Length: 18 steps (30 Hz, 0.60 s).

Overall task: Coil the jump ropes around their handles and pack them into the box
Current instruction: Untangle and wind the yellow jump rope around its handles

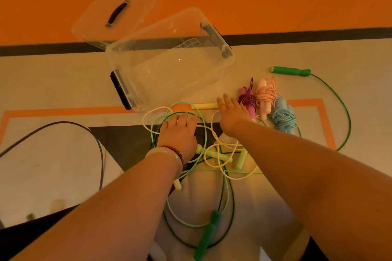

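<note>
Observations, taken remotely from the head camera, all positions referenced to the box:

1. The clear box [176, 91] stands open on the floor [53, 80]; I see no rope inside it. Its lid [114, 12] lies just behind it, handle up, overlapping the box's rear left corner.
2. Right of the box's front corner, three ropes lie side by side, each wound round its handles: purple rope [247, 99] nearest, then pink rope [265, 97], then blue rope [283, 116].
3. In front of the box sits a loose tangle: yellow rope [204, 105], with one handle just beside the front wall, light green rope [218, 155] and dark green rope [290, 71]. The last has one handle well to the right of the box and the other far in front, nearest the camera.
4. Left hand [180, 133]: palm down on the tangled cords in front of the box, fingers spread and only lightly bent, grip not closed on anything (a pale bangle [167, 152] and beads sit on the wrist).
5. Right hand [232, 113]: fingers straight, grip slack and holding nothing, fingertips by the yellow handle and touching the purple rope's side.
6. A dark cable [99, 148] curves across the floor, left and in front of the box
</note>
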Tool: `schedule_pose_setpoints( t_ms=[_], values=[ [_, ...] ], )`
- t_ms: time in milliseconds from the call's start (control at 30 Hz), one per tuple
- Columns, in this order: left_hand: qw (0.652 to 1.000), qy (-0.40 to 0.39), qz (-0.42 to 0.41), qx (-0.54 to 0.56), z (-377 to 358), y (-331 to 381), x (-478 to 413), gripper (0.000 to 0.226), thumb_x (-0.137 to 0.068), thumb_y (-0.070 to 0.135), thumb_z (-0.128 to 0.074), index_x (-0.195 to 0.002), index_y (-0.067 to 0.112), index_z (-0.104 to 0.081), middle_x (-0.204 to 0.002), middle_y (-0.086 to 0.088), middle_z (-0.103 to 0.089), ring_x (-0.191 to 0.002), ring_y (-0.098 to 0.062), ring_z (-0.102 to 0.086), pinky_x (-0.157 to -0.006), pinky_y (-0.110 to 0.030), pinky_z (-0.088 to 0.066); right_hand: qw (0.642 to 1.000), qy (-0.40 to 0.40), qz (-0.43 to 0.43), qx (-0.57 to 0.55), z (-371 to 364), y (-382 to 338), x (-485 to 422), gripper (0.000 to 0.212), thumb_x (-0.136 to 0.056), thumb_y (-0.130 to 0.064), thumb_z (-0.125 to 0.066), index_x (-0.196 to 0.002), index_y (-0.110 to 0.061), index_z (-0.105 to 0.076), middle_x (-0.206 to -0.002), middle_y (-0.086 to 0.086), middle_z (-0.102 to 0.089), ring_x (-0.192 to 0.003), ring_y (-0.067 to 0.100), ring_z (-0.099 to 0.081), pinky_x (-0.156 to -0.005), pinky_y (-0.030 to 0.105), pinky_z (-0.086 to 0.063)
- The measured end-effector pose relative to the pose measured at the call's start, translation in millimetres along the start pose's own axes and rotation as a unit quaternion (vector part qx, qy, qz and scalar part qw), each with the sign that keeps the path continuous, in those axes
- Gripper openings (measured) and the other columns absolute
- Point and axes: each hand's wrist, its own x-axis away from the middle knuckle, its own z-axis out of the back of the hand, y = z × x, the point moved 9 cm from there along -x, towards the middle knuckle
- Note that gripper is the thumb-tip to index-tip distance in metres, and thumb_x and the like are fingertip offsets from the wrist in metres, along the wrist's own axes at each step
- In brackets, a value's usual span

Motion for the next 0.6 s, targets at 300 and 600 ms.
schedule_pose_setpoints(
  t_ms=[300, 600],
  values=[
    [0.999, 0.006, 0.018, 0.030, 1.2, -0.6, -10.6, 0.059, -0.097, 0.034, -0.043, -0.150, 0.023, -0.019, -0.155, -0.003, -0.020, -0.142, -0.028, -0.019, -0.112, -0.043, -0.022, 0.996, 0.056, -0.057, 0.045, -0.2, 7.3, 3.4, 0.043, -0.095, -0.015, -0.049, -0.137, -0.012, -0.040, -0.136, 0.014, -0.039, -0.126, 0.032, -0.038, -0.101, 0.039, -0.036],
    [1.000, -0.005, 0.016, 0.021, -2.0, 7.0, -11.6, 0.060, -0.097, 0.035, -0.042, -0.150, 0.024, -0.017, -0.156, -0.003, -0.020, -0.143, -0.027, -0.018, -0.114, -0.044, -0.021, 0.976, 0.125, -0.038, -0.173, 1.5, 14.2, 27.5, 0.035, -0.100, -0.016, -0.042, -0.133, -0.006, -0.038, -0.132, 0.014, -0.043, -0.112, 0.036, -0.052, -0.076, 0.039, -0.039]
  ],
)
